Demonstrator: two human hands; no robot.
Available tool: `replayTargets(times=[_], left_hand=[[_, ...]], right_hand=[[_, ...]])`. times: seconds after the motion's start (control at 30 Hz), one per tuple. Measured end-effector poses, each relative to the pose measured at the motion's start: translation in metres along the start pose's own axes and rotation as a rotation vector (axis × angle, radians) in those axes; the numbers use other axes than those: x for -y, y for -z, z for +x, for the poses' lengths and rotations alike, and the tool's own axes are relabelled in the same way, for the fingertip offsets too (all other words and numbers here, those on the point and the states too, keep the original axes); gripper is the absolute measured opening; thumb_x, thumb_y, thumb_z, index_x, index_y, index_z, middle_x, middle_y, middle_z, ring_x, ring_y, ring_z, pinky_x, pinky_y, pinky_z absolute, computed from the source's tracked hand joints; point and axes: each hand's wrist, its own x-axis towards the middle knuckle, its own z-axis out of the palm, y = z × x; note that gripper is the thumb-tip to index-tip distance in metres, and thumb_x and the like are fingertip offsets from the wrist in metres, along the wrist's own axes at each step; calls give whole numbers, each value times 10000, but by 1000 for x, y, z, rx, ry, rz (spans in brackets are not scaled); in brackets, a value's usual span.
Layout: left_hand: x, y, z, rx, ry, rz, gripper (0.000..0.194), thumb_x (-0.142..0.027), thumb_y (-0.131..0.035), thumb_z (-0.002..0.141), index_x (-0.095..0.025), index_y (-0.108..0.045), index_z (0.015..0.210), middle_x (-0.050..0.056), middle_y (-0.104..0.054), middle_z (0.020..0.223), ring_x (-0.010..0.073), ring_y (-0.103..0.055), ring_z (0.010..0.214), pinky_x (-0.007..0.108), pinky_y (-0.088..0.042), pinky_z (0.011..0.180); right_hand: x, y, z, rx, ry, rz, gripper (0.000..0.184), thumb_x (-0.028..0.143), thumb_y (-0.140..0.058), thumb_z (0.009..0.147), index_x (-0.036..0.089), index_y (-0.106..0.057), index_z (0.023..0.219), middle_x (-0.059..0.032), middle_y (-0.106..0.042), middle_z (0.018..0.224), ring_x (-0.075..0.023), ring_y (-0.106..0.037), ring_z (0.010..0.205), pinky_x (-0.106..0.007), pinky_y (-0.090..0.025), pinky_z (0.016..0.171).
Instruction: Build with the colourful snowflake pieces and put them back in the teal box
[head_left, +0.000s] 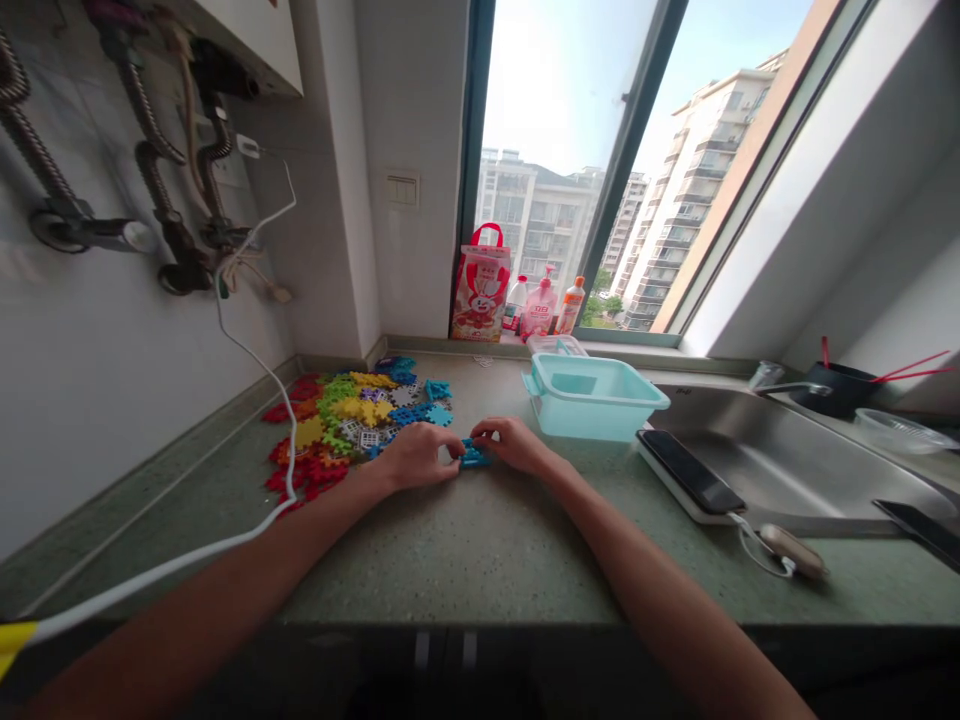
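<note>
Both hands meet over the counter around a small blue interlocking plastic piece (474, 456). My left hand (421, 455) is closed on its left side, thumb and fingers pinching the edge. From the right, my right hand (511, 442) grips the same piece with curled fingers. Parts of the piece are hidden behind the fingertips, so I cannot tell whether it is one block or several joined. Just left of my left hand lies a pile of gear-shaped plastic pieces (351, 410) in red, orange, yellow, green, white and blue.
A pale turquoise bin (592, 405) stands behind my right hand. Right of it are a phone (690, 470), a power bank (793, 550) and a steel sink (795, 450). A white cable (225, 540) crosses the counter at left. Bottles (538, 310) line the window sill.
</note>
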Motion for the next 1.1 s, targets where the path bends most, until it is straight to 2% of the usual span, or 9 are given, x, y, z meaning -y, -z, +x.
replayTargets(times=[0.17,0.3,0.57,0.67,0.77,0.83,0.93,1.03,1.1], left_hand=[[3,-8,2,19,63,-69,159,-402,-771,832,-245,-795,848,-23,-767,790,153,-671,671,261,-473,669],[4,-10,5,70,82,-118,157,-392,-770,850,-241,-807,832,-25,-767,777,143,-664,673,252,-467,667],[5,-11,2,26,32,134,187,-472,-775,872,-292,-800,828,-10,-758,848,196,-702,840,281,-478,754],[11,-10,2,-34,-39,135,316,-555,-792,836,-266,-768,961,19,-734,953,226,-678,968,311,-505,857],[25,-7,3,-85,-112,138,654,-687,-789,766,-226,-672,1215,90,-678,1212,275,-610,1172,389,-470,1032],[36,-5,4,-53,-110,193,727,-715,-700,836,-228,-593,1365,125,-607,1386,301,-537,1309,437,-403,1118],[55,-2,3,20,-1,298,614,-667,-534,972,-272,-564,1441,119,-537,1513,311,-477,1396,466,-337,1153],[68,3,3,48,80,375,507,-652,-518,982,-287,-678,1295,101,-590,1457,312,-530,1332,461,-341,1125],[73,8,3,35,101,407,468,-647,-575,948,-257,-720,1162,107,-664,1320,306,-589,1222,451,-362,1093]], right_hand=[[0,-6,0,-9,-46,-31,226,311,-617,980,198,-813,989,-50,-790,908,-165,-650,760,-261,-484,756],[1,-7,1,9,-33,-48,245,305,-601,993,198,-820,970,-59,-783,921,-172,-652,780,-261,-482,766],[7,-8,0,6,-19,-129,212,254,-626,975,218,-834,955,-58,-772,899,-177,-658,776,-260,-459,756],[5,-4,-1,-12,-14,-157,222,241,-612,980,230,-833,994,-68,-778,928,-191,-679,819,-268,-471,783],[-2,2,-2,-57,-46,-189,227,252,-610,978,240,-831,1029,-80,-785,963,-204,-694,842,-283,-488,804],[-8,5,-3,-92,-85,-213,224,272,-618,974,237,-833,1025,-86,-787,954,-207,-694,814,-292,-498,793],[-13,4,-4,-115,-98,-212,232,300,-617,976,223,-834,1008,-90,-787,925,-210,-688,774,-300,-507,770],[-12,-1,-3,-101,-64,-149,268,343,-591,998,217,-826,1025,-90,-792,961,-202,-686,777,-301,-516,785],[-10,-3,-3,-86,-50,-130,284,359,-578,1008,214,-821,1035,-90,-791,982,-195,-682,781,-299,-517,799]])
